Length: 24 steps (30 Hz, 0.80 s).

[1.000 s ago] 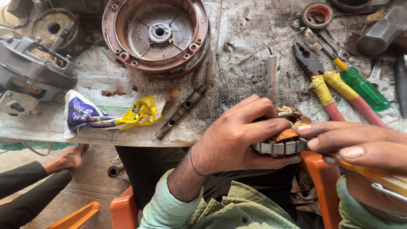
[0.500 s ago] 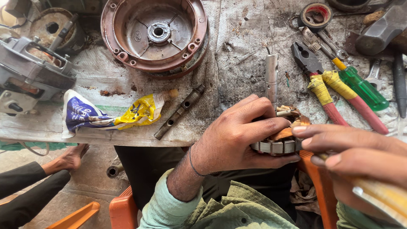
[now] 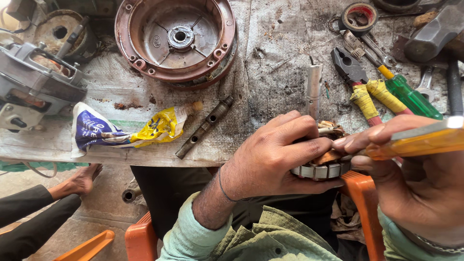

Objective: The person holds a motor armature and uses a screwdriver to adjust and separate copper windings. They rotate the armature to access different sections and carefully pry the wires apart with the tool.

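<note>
My left hand (image 3: 275, 154) grips a small motor stator (image 3: 323, 164) with copper windings and a steel shaft (image 3: 313, 92) that sticks up from it. It is held over my lap at the workbench's near edge. My right hand (image 3: 411, 179) comes in from the right, fingertips on the copper windings, and holds a tool with a yellow translucent handle (image 3: 420, 141). The tool's tip is hidden behind my fingers.
On the cloth-covered bench (image 3: 270, 58) lie a round brown motor housing (image 3: 178, 38), a crumpled blue-and-yellow packet (image 3: 125, 129), a dark metal rod (image 3: 204, 127), pliers with yellow-taped handles (image 3: 360, 82), a green-handled screwdriver (image 3: 408, 94), a hammer (image 3: 435, 29) and a grey motor part (image 3: 34, 87). Another person's foot (image 3: 77, 181) rests lower left.
My right hand has risen and turned, so the yellow tool handle now lies across the top of it. My left hand keeps its hold on the stator.
</note>
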{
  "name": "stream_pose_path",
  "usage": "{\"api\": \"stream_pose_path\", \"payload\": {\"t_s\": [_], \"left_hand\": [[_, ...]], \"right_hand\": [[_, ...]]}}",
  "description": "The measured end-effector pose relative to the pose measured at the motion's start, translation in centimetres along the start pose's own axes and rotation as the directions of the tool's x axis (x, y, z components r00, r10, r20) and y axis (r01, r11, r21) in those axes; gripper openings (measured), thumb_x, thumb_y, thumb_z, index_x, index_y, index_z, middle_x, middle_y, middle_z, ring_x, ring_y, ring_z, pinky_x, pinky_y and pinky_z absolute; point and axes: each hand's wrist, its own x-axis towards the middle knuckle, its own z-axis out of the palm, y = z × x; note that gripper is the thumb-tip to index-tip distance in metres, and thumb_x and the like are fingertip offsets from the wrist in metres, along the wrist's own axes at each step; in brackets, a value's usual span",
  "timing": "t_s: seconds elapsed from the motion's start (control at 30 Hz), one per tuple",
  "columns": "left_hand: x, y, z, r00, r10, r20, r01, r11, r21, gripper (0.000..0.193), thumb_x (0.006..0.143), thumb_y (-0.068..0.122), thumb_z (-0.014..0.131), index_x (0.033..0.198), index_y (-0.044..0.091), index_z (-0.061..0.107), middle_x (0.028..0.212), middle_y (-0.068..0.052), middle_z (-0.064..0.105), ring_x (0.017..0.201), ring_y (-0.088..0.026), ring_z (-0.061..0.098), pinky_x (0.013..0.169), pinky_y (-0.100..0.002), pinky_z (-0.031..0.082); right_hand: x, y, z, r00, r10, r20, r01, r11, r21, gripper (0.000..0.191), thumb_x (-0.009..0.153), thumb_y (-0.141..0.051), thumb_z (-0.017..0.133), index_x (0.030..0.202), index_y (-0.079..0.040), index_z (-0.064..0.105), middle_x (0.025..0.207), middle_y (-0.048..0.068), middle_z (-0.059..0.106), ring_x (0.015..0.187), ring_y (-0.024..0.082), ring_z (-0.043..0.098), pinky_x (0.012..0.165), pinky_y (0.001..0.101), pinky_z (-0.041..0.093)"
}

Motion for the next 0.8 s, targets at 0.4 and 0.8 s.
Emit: {"api": "stream_pose_path", "payload": {"t_s": [0.4,0.8], "left_hand": [[0.0,0.5,-0.8,0.998,-0.056,-0.03,0.056,0.998,-0.002,0.045,0.084,0.031,0.091,0.114,0.006,0.069,0.098,-0.006,0.059,0.092,-0.022,0.062,0.083,-0.033,0.053],[-0.3,1.4,-5.2,0.997,-0.069,-0.028,0.074,0.974,0.215,0.051,0.074,0.028,0.085,0.117,0.005,0.071,0.102,-0.009,0.065,0.09,-0.025,0.067,0.08,-0.038,0.055]], "right_hand": [[-1.2,0.3,0.4,0.988,-0.105,-0.111,0.112,0.992,0.057,0.023,0.114,0.001,0.057,0.132,-0.01,0.048,0.106,0.013,0.066,0.102,0.025,0.075,0.107,0.0416,0.063],[-0.8,1.9,0.7,0.967,-0.23,-0.109,0.234,0.972,0.023,0.023,0.12,0.001,0.053,0.138,-0.011,0.046,0.108,0.014,0.061,0.097,0.028,0.076,0.096,0.039,0.065]]}}
